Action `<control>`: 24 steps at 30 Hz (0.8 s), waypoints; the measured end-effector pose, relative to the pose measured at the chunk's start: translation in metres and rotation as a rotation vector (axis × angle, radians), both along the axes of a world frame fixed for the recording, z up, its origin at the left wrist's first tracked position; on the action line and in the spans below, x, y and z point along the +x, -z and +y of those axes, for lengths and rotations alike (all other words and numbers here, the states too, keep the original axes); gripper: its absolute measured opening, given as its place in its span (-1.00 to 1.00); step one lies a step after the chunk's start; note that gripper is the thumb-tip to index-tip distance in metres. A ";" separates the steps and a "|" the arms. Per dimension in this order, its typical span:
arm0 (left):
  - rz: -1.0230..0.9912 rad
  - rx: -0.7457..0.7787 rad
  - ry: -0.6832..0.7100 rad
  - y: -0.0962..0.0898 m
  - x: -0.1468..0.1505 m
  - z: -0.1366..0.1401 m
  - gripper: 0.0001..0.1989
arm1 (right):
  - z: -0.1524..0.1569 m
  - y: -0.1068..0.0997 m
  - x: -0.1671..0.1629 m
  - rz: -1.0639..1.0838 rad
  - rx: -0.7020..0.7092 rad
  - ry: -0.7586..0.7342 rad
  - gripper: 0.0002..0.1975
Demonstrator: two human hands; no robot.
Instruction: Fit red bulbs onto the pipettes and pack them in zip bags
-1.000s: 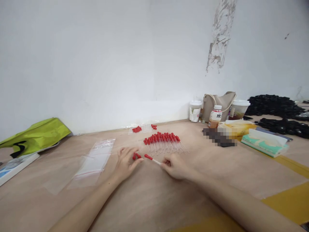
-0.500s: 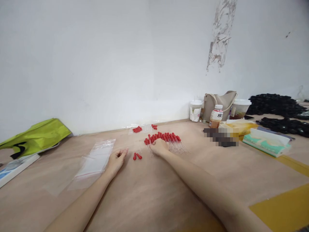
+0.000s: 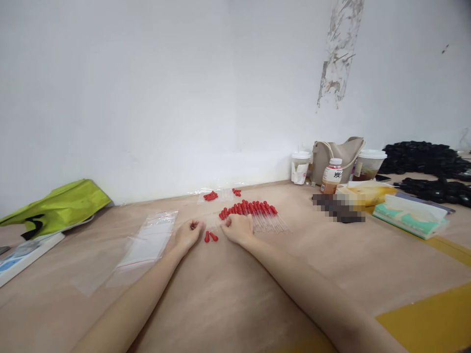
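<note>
My left hand point(image 3: 188, 234) hovers near the brown-covered table with thumb and fingers pinched together; anything between them is too small to make out. Facing it, my right hand point(image 3: 238, 228) is closed in a pinch as well, its contents unclear. Two red rubber bulbs point(image 3: 211, 237) lie between the hands, their upper ends pointing away from me. Just beyond my right hand, a row of droppers point(image 3: 262, 208) with red bulbs and thin clear tubes lies side by side, partly hidden by that hand. Clear zip bags point(image 3: 149, 241) lie left of my left hand.
Small heaps of red bulbs point(image 3: 211, 196) rest on clear plastic by the wall. To the right stand a lidded cup point(image 3: 300, 169), a beige bag point(image 3: 344, 152), a drink bottle point(image 3: 331, 177) and a tissue pack point(image 3: 410, 216). A yellow-green bag point(image 3: 66, 203) lies far left.
My right hand has drawn back from the dropper row, moving left. My left hand has shifted a little right and up, so the hands are closer together.
</note>
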State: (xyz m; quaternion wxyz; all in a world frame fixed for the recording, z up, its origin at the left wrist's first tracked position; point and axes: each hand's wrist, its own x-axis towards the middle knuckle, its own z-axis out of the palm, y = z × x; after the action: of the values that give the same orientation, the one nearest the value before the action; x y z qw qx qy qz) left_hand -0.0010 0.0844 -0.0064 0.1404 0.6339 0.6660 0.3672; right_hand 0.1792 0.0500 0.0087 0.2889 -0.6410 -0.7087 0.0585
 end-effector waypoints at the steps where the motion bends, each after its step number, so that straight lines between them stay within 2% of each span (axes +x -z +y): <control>1: 0.032 -0.013 -0.020 -0.001 0.003 0.006 -0.73 | -0.005 0.000 -0.004 -0.002 0.004 -0.052 -0.75; 3: 0.089 -0.053 -0.084 -0.002 0.010 0.018 -0.72 | -0.012 0.001 -0.012 -0.013 0.015 -0.127 -0.74; 6: 0.165 -0.106 -0.196 -0.003 0.019 0.031 -0.70 | -0.019 0.005 -0.019 -0.020 0.046 -0.162 -0.73; 12: 0.278 -0.153 -0.301 -0.004 0.033 0.038 -0.66 | -0.018 0.012 -0.024 -0.071 0.043 -0.099 -0.76; 17: 0.339 -0.187 -0.226 -0.008 0.039 0.040 -0.64 | -0.018 0.012 -0.024 -0.085 0.071 -0.060 -0.77; 21: 0.329 -0.221 -0.108 -0.013 0.045 0.045 -0.72 | -0.023 0.011 -0.011 0.011 0.172 -0.030 -0.83; 24: 0.268 -0.176 0.003 -0.020 0.050 0.049 -0.73 | -0.032 0.013 0.007 0.034 0.256 -0.054 -0.86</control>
State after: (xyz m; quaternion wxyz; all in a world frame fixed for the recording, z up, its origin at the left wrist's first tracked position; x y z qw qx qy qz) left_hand 0.0490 0.1336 0.0137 0.1058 0.6636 0.7074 0.2191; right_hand 0.1860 0.0175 -0.0038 0.3785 -0.5784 -0.7225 -0.0137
